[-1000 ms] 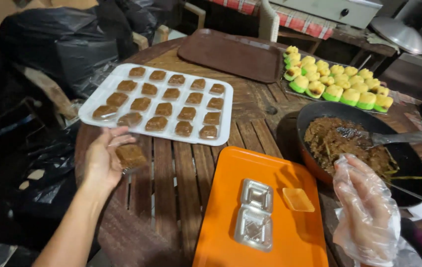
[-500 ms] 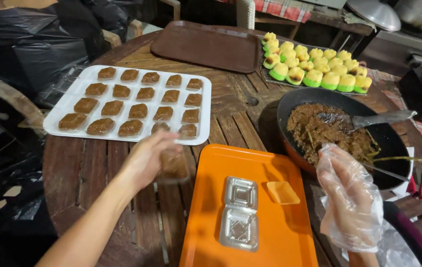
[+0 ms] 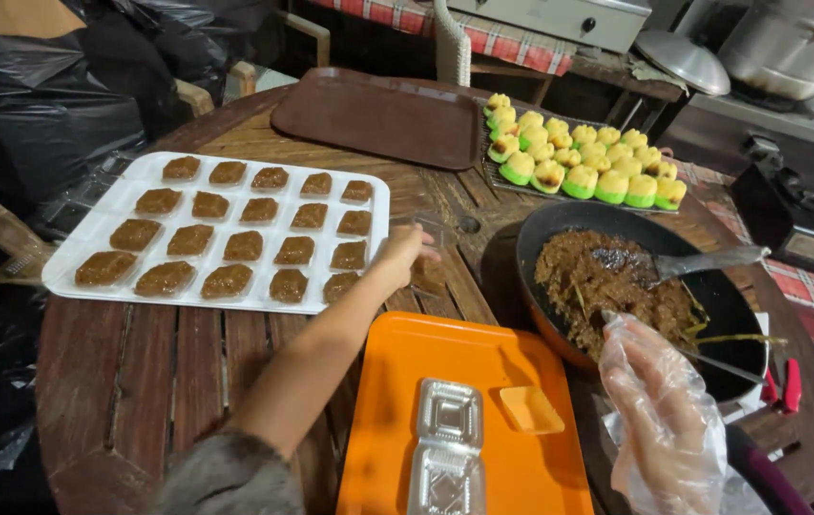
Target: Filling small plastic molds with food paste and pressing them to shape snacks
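Head view: a round wooden table (image 3: 140, 381) is seen from above, with work laid out across it.
Done so far: the white tray (image 3: 92, 229) at the left is filled with rows of brown pressed cakes (image 3: 245, 245); a rack of yellow-and-green cakes (image 3: 579, 157) stands at the far right.
Left to do: much brown filling (image 3: 607, 286) remains in the black pan (image 3: 741, 315); the clear plastic mould (image 3: 445, 443) and the small orange mould (image 3: 531, 410) lie empty on the near orange tray (image 3: 464, 372).
Left hand (image 3: 397, 257): reached out just right of the white tray; the fingers appear closed on a brown cake (image 3: 429, 275), though the piece is blurred.
Right hand (image 3: 665, 410): covered by a clear plastic glove, held loosely spread at the pan's near rim, with nothing grasped.
Spoon (image 3: 703, 259): rested in the filling, untouched.
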